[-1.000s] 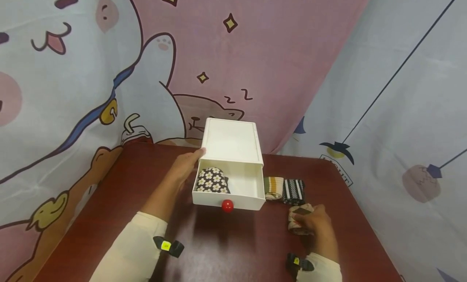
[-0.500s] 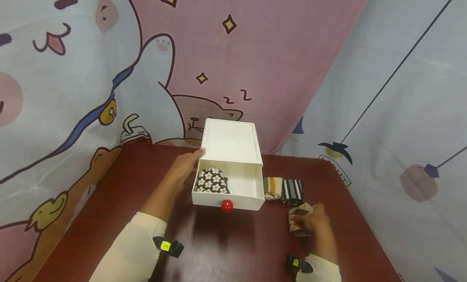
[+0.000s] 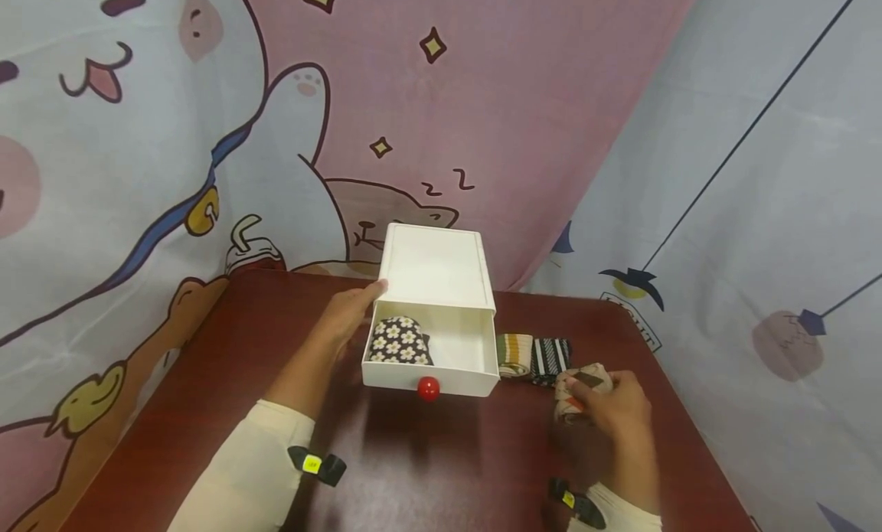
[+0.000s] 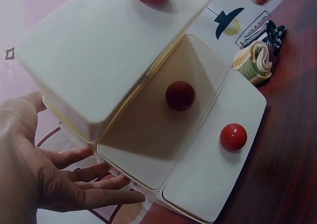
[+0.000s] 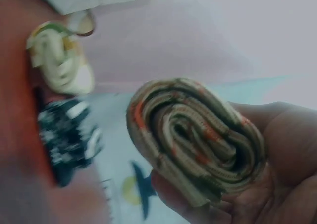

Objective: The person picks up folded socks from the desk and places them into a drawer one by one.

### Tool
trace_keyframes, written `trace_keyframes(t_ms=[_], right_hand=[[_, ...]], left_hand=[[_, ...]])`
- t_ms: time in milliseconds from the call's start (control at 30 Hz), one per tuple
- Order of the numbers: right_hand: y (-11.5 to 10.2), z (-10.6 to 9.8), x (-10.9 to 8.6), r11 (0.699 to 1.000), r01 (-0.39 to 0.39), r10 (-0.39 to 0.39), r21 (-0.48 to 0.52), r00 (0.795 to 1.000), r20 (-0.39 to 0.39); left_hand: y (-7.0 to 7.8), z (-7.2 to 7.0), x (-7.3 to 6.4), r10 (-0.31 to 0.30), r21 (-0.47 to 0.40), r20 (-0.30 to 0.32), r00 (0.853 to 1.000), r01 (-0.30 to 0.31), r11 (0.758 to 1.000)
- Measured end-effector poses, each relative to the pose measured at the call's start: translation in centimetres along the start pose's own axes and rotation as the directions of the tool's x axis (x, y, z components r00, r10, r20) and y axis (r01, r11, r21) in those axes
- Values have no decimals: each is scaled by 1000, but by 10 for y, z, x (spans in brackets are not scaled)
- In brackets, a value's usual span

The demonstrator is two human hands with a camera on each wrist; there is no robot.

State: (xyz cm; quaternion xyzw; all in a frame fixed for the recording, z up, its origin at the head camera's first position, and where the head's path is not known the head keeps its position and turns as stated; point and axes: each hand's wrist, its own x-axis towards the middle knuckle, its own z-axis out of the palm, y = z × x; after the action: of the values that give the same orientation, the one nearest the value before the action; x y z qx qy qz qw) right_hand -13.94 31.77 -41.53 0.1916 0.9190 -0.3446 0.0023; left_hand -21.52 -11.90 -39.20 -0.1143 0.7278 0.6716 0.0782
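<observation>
My left hand [image 3: 347, 316] rests against the left side of a white drawer unit [image 3: 437, 266], thumb near its top edge and the other fingers extended, as the left wrist view shows. The unit's top drawer [image 3: 389, 376] is pulled out and has a red knob [image 3: 429, 388]. Inside it, at the left, lies a rolled pair of black socks with white flowers [image 3: 400, 342]. My right hand [image 3: 623, 406] holds a rolled pair of beige diamond-patterned socks [image 5: 193, 140] above the table's right side, with the coiled end facing the wrist camera.
Right of the drawer unit lie rolled cream, green and yellow socks [image 3: 514, 354] and, beside them, black-and-white striped socks [image 3: 550, 360]. Lower drawers with red knobs [image 4: 233, 137] show in the left wrist view. A printed cloth hangs behind the dark red table [image 3: 276, 310].
My right hand has lifted the beige socks off the table and moved them slightly up and to the right. The left hand and the drawer have stayed in place.
</observation>
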Motion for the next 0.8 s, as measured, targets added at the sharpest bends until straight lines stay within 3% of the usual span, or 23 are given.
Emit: trace_keyframes(t_ms=[267,600,800], right_hand=[[-35,-23,-26,996,69,-57,61,982,-179],[-75,-33,-44,981,147,-131,126,983,-128],[-98,-31,-51,950,226,-205,214,972,-113]], left_hand=[[-1,0,1,-4,2,5,1000,4,1000],[0,-1,0,9,0,5,1000,-9,1000],[0,-2,0,5,35,7,1000,-5,999]])
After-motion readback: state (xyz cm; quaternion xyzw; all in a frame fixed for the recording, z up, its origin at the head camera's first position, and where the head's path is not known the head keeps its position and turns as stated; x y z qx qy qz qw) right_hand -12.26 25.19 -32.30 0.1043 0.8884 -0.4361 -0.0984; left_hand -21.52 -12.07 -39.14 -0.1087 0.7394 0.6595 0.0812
